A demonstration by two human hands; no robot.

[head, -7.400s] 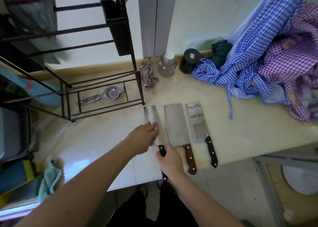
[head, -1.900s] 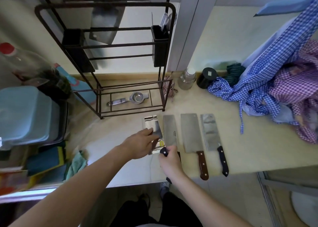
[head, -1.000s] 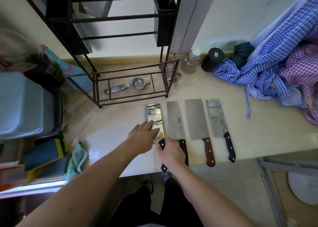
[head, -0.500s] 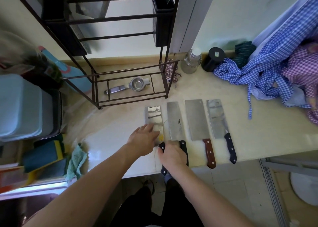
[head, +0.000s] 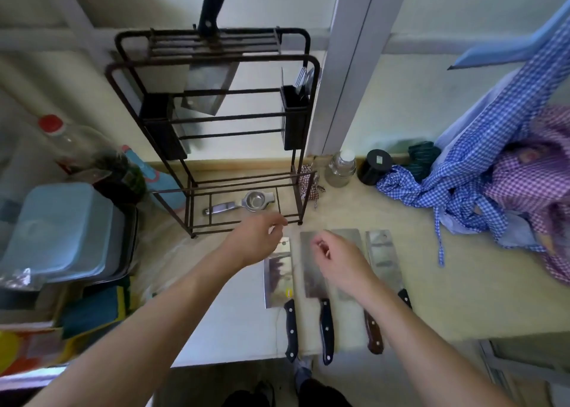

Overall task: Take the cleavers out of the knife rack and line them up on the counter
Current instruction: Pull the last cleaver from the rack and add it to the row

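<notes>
Several cleavers lie side by side on the counter (head: 447,295), blades away from me: a shiny black-handled cleaver (head: 277,278) at the left, a second black-handled cleaver (head: 313,278), a brown-handled cleaver (head: 371,329) and a fourth cleaver (head: 382,257) at the right. One more cleaver (head: 208,82) hangs blade-down in the dark metal knife rack (head: 216,135). My left hand (head: 257,240) hovers above the row near the rack's foot, fingers loosely curled, holding nothing. My right hand (head: 339,261) floats over the middle blades, also empty.
A metal strainer (head: 243,204) lies on the rack's bottom shelf. A glass jar (head: 340,169), a black cup (head: 374,166) and a pile of checked cloth (head: 499,184) fill the back right. Blue tubs (head: 58,227) and bottles crowd the left.
Both hands have let go of the leftmost cleaver and lifted off it toward the rack. The view has tilted up, showing the cleaver hanging in the rack.
</notes>
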